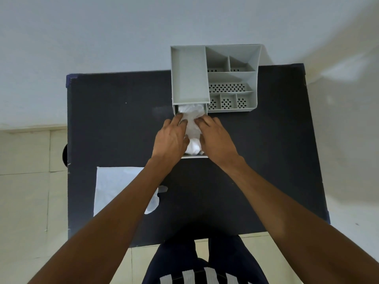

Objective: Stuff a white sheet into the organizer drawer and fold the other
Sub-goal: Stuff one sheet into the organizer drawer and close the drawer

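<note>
A person standing at a dark, matte-topped table (123, 124) is pressing a crumpled white sheet (191, 121) into the pulled-out drawer (194, 156) of a grey plastic desk organizer (189, 74). The left hand (170, 138) is lying along the left side of the bundle, fingers curled against the cloth; the right hand (215, 136) is lying along its right side, fingertips bent down onto the wrinkled fabric. Both hands are pressing on the sheet rather than closing around it, and the cloth is bulging up between them, filling the drawer from its back edge under the organizer to near its front lip. The organizer is sitting at the far edge of the table, its perforated compartments (227, 88) lying to the right of the drawer. A second white sheet (114, 187) is lying flat on the near left part of the table, well apart from both hands and partly hidden beneath the left forearm (114, 218).
</note>
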